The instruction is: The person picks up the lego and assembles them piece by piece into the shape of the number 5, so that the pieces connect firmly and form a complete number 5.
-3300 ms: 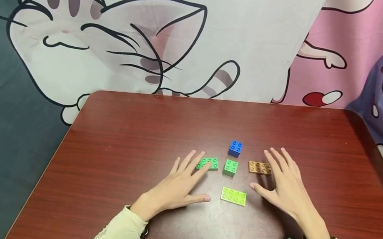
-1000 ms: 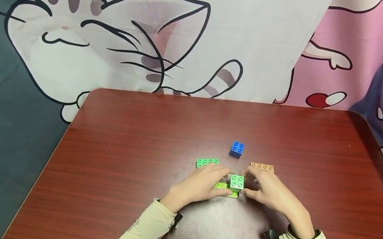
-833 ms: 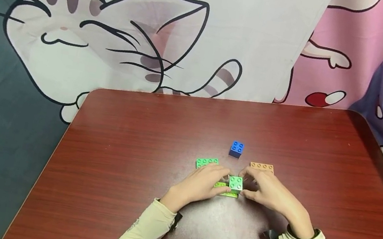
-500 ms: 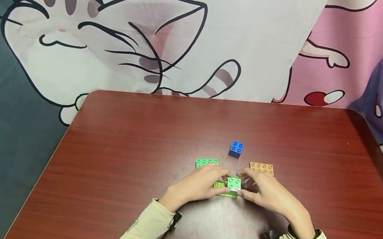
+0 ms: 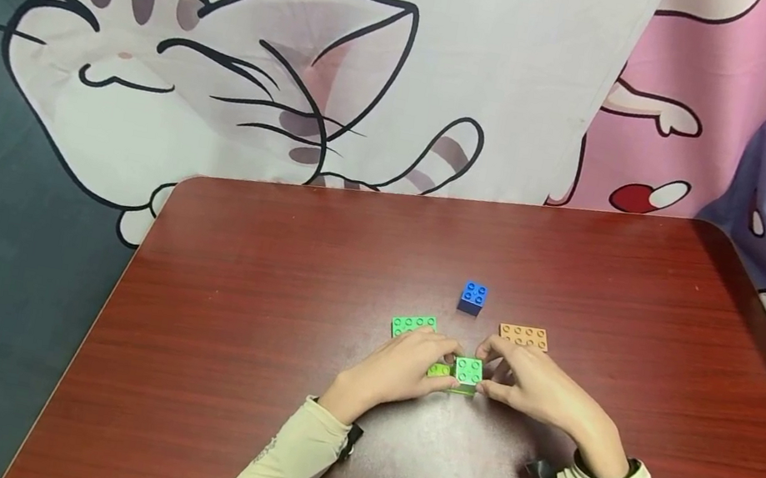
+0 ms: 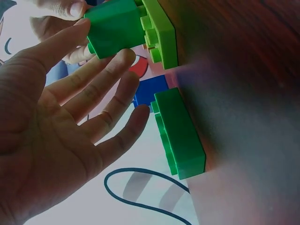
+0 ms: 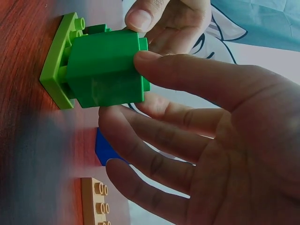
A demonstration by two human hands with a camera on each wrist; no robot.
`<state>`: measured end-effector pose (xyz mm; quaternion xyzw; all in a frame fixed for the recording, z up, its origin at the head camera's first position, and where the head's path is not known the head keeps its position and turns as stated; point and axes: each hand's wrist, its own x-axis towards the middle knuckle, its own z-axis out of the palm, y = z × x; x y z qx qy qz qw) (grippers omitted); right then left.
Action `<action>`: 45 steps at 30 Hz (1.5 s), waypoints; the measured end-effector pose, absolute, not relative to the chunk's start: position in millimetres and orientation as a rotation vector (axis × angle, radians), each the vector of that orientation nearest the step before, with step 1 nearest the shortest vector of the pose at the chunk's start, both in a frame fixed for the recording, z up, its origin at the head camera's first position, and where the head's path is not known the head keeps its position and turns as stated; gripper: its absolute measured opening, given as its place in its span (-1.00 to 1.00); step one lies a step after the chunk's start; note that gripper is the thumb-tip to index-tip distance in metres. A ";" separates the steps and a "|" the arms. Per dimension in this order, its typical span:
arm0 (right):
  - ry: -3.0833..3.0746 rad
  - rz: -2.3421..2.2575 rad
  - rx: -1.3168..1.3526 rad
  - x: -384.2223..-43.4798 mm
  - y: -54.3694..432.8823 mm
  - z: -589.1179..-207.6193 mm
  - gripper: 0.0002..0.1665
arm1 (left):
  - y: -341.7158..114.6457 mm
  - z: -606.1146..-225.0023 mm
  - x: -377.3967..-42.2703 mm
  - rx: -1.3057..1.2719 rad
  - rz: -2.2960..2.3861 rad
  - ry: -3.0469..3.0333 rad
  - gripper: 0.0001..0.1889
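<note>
A green square toy building block with studs on top is upright over the right end of a thin lime building plate on the table. My left hand pinches the block from the left with thumb and fingertips. From the right, my right hand pinches it too, thumb near and fingers on the far side. Seen from the right wrist, the block sits close against the studs of the lime plate, looking slightly tilted to it. The left hand hides part of the plate in the head view.
A longer green block lies just beyond the left hand, partly covered by it. A blue block stands farther back, and a tan plate lies beyond the right hand. The brown table meets a printed cloth behind.
Both hands, earlier spread apart, have come together around the square green block, now over the lime plate, which has shifted left. In the last second the block moved slightly left and lower.
</note>
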<state>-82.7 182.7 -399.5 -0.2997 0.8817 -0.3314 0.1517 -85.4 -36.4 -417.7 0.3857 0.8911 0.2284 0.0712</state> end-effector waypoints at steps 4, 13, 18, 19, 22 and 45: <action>2.533 -0.948 -0.864 -82.6 183.2 -399.9 -0.70 | -35.3 -418.0 -85.9 1.157 0.693 2.664 -0.73; 2.515 -1.018 -0.824 -82.8 183.0 -401.1 -0.71 | -34.4 -417.4 -85.1 1.110 0.726 2.616 -0.73; 2.514 -1.043 -0.823 -85.4 182.8 -400.7 -0.76 | -34.2 -418.6 -87.8 1.101 0.794 2.586 -0.74; 2.510 -1.046 -0.817 -86.0 183.1 -400.8 -0.77 | -34.0 -419.0 -88.3 1.100 0.801 2.584 -0.74; 2.475 -1.078 -0.785 -87.3 184.1 -401.8 -0.77 | -33.4 -420.2 -88.9 1.092 0.802 2.584 -0.73; 2.585 -0.987 -0.775 -80.9 177.4 -403.5 -0.77 | -28.0 -420.5 -79.6 1.006 0.775 2.649 -0.73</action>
